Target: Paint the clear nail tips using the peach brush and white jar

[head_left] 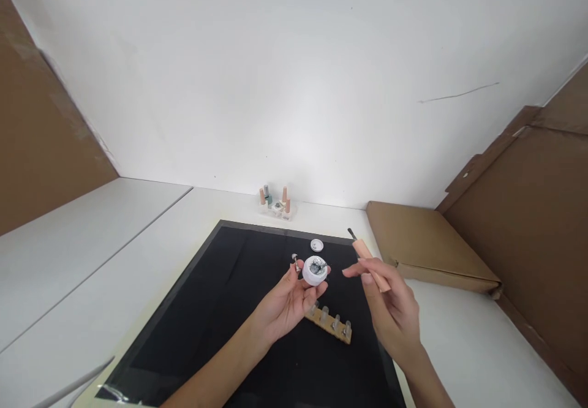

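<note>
A small round white jar (315,272) with silvery stuff inside rests in my left hand (289,301). The same hand pinches a small metallic stand (296,263) between thumb and finger, left of the jar. My right hand (392,307) holds a peach-coloured brush (372,265), its dark bristles pointing up and to the left, apart from the jar. Below the jar, a tan strip (328,324) carries several clear nail tips upright and lies partly behind my left hand. A round white lid (316,245) lies on the black mat beyond the jar.
The black mat (220,298) covers the middle of the white table (138,230). Several polish bottles stand in a clear holder (277,210) near the wall. A flat cardboard box (427,242) lies at the right, beside an upright cardboard panel (528,212).
</note>
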The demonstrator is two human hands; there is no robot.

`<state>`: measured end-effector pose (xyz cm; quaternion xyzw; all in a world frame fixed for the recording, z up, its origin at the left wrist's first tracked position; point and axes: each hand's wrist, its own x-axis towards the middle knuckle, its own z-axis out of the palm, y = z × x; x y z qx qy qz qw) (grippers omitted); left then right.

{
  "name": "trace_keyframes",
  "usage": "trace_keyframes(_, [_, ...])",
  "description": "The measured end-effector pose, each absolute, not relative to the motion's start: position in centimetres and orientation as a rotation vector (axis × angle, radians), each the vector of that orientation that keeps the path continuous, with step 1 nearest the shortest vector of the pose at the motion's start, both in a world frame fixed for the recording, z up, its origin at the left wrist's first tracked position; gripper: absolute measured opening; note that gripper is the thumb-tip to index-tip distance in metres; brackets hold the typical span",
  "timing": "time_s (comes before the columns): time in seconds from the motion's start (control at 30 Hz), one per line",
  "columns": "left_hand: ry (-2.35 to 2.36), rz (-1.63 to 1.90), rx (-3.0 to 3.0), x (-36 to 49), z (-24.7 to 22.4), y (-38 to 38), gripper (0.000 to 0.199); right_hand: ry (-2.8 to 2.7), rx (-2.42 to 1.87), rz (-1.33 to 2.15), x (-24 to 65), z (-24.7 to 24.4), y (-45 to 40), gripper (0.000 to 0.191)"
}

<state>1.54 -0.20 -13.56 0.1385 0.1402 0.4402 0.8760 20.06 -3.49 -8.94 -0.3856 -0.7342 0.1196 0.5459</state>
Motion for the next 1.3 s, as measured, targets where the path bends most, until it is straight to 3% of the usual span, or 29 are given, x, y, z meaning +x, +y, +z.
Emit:
trace_keyframes(0.27, [0.292,0.858,0.212,1.6,-13.2,0.0,0.032,-1.875,-0.636,0.067,19.6,-8.4,-4.1,0.032])
trace_keyframes(0.53, [0.351,0.896,0.181,2.1,-13.6,0.2,0.021,-1.978,-0.578,-0.01,18.8,-8.3,-4.2,0.029])
trace_keyframes(0.93, [0.454,0.904,0.237,2.8,-14.6,0.4,0.017,-2.067,-0.655,-0.154,19.0,-8.7,-4.0,0.022])
trace_keyframes(1.3, [0.488,0.923,0.283,3.2,-14.9,0.6,0.016,-2.049,-0.711,-0.08,19.3,-8.9,-3.8,0.023])
